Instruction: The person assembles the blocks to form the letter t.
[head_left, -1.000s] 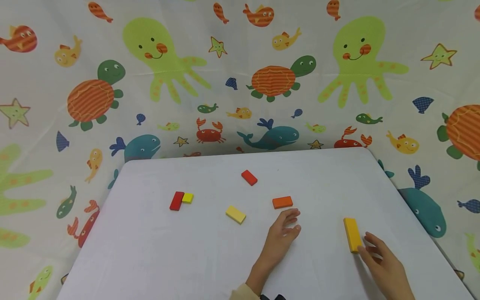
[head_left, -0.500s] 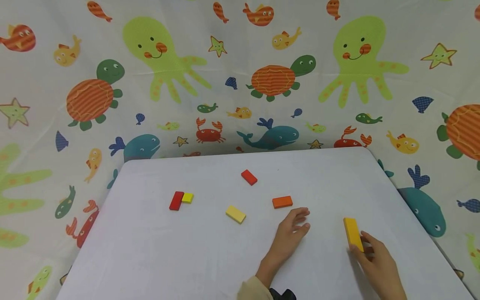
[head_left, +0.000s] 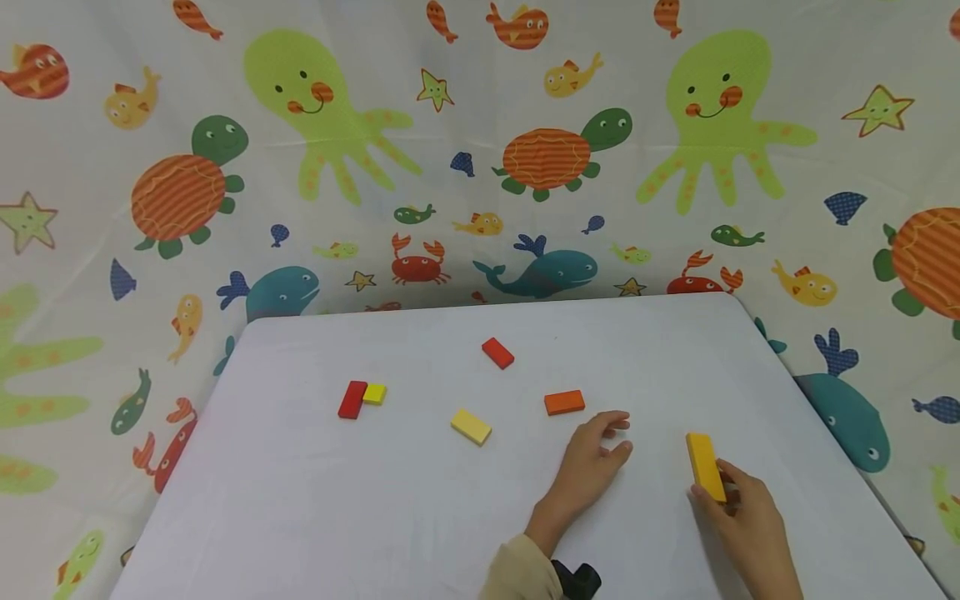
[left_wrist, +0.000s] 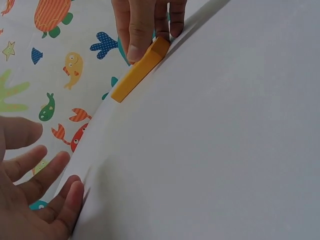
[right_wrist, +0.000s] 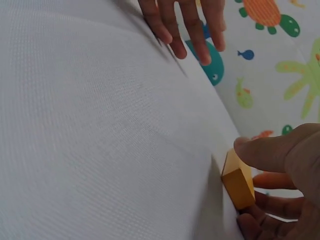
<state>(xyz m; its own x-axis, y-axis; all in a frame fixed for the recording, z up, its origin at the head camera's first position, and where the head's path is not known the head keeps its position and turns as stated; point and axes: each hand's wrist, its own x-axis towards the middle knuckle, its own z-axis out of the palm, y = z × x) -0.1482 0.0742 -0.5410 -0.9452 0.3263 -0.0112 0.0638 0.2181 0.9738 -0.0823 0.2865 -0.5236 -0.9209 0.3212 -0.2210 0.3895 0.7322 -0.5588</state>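
Bright sea animals cover the cloth (head_left: 480,83) behind a white table (head_left: 315,517), and on the table we see some little blocks. Our eyes go to the long yellow block (head_left: 705,468), out on the right part of the table. We see the right hand (head_left: 753,521) pinch its near end, with the thumb on the left side and fingers on the right. From those fingers, the rest of the block points away from the person, and its far end leans a bit to the left. We cannot tell if it sits flat or is lifted a little.

We see the left hand (head_left: 585,467) well off to the left of the block, so the right hand is the nearer one. Its fingers are softly bent and hold nothing. Just past them we find an orange block (head_left: 564,402), near but not touched.
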